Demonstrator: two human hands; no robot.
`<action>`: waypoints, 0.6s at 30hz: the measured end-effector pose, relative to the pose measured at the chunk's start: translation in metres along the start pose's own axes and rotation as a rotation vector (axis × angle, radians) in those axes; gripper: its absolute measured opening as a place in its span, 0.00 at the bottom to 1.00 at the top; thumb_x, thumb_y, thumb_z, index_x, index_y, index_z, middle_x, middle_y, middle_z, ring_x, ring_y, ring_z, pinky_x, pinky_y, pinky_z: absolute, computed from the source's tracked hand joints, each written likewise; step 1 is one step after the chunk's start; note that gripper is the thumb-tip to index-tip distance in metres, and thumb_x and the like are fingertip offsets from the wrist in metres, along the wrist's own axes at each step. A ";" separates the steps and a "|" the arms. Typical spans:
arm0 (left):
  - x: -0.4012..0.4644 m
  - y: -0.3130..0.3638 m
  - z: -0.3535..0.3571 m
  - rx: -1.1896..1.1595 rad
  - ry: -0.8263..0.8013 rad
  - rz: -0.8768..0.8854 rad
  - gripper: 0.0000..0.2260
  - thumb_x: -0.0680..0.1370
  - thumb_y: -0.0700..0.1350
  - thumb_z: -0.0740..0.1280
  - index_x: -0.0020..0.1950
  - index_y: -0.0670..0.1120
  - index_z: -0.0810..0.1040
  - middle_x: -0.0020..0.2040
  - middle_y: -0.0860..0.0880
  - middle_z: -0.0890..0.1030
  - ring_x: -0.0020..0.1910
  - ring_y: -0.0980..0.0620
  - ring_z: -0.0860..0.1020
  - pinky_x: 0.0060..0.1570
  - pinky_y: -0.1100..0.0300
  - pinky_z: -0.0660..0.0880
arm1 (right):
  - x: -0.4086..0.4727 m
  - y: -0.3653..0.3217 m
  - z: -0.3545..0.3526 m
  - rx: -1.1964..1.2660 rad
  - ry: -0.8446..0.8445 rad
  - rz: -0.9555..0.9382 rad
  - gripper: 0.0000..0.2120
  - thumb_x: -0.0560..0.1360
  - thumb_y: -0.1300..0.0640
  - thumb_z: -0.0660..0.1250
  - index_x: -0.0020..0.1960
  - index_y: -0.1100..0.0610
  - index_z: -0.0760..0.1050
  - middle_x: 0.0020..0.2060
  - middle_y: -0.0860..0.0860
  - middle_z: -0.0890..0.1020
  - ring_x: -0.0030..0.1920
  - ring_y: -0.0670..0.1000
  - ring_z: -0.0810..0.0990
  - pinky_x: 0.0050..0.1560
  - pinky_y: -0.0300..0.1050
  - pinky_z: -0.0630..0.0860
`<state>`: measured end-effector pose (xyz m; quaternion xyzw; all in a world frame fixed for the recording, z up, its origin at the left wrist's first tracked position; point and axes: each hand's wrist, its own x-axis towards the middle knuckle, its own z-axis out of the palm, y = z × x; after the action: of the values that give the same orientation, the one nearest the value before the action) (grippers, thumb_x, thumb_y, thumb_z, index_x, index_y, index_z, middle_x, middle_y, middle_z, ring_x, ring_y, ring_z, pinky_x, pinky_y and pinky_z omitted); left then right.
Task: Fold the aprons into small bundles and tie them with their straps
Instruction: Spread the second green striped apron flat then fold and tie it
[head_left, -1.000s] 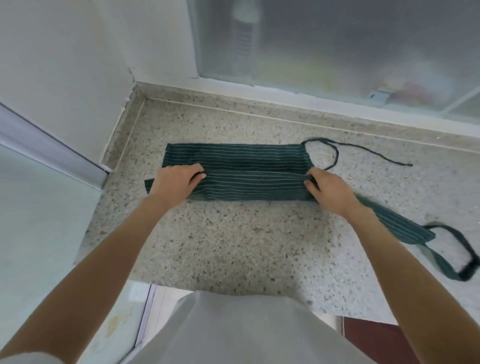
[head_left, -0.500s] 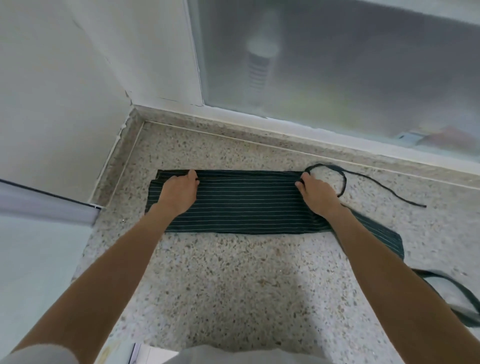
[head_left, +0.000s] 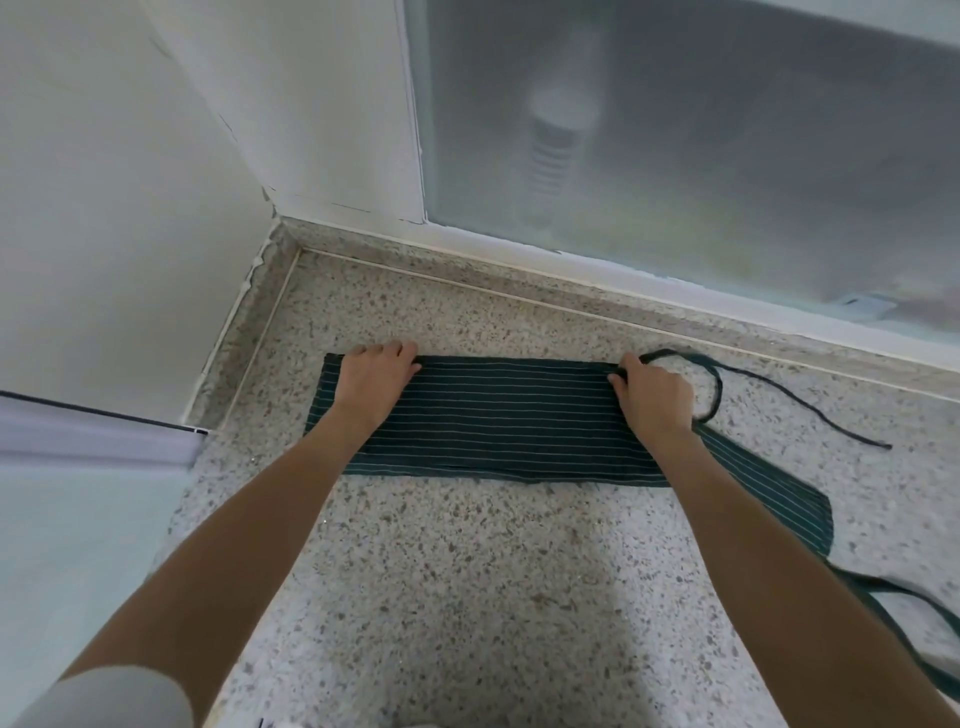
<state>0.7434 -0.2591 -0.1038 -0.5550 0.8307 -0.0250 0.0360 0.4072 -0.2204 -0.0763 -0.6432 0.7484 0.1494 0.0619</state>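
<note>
A dark green apron (head_left: 509, 415) with thin white stripes lies folded into a long flat band on the speckled stone counter (head_left: 467, 582). My left hand (head_left: 371, 379) grips the band's far edge at its left end, fingers curled over it. At the right end, my right hand (head_left: 654, 400) pinches the same far edge. A thin strap (head_left: 800, 410) loops and trails off to the right behind that hand. A narrower striped part (head_left: 769, 493) runs out toward the lower right, ending in wider straps (head_left: 909, 613) at the frame edge.
The counter sits in a corner: a white wall (head_left: 130, 208) to the left, a frosted window (head_left: 727, 156) behind with a raised stone sill. A pale surface (head_left: 78, 519) with a metal rail borders the counter's left side.
Both hands carried the near fold away from me and laid it over the far half. The apron now lies as one narrower band, hands at its far edge.
</note>
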 end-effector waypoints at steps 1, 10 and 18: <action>0.001 -0.001 0.004 0.007 0.038 0.021 0.08 0.73 0.46 0.72 0.42 0.43 0.77 0.35 0.45 0.80 0.31 0.45 0.78 0.30 0.57 0.72 | 0.001 -0.001 0.001 -0.003 0.008 0.000 0.13 0.81 0.48 0.54 0.53 0.57 0.68 0.30 0.52 0.74 0.27 0.54 0.71 0.24 0.40 0.60; 0.004 -0.010 0.020 -0.083 0.257 0.074 0.02 0.74 0.40 0.70 0.44 0.43 0.78 0.37 0.45 0.79 0.33 0.45 0.77 0.34 0.56 0.73 | 0.006 0.004 0.004 0.010 0.058 -0.051 0.13 0.81 0.48 0.53 0.54 0.57 0.70 0.44 0.52 0.79 0.34 0.56 0.78 0.27 0.42 0.61; 0.006 0.042 -0.013 -0.304 0.084 0.009 0.14 0.76 0.39 0.65 0.61 0.47 0.75 0.57 0.46 0.78 0.60 0.44 0.74 0.63 0.47 0.66 | 0.009 0.000 0.005 0.086 0.075 0.014 0.15 0.80 0.46 0.57 0.56 0.56 0.71 0.49 0.53 0.79 0.40 0.56 0.79 0.32 0.44 0.67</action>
<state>0.7015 -0.2489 -0.0943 -0.5488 0.8281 0.0783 -0.0831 0.4048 -0.2277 -0.0835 -0.6397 0.7606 0.0933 0.0605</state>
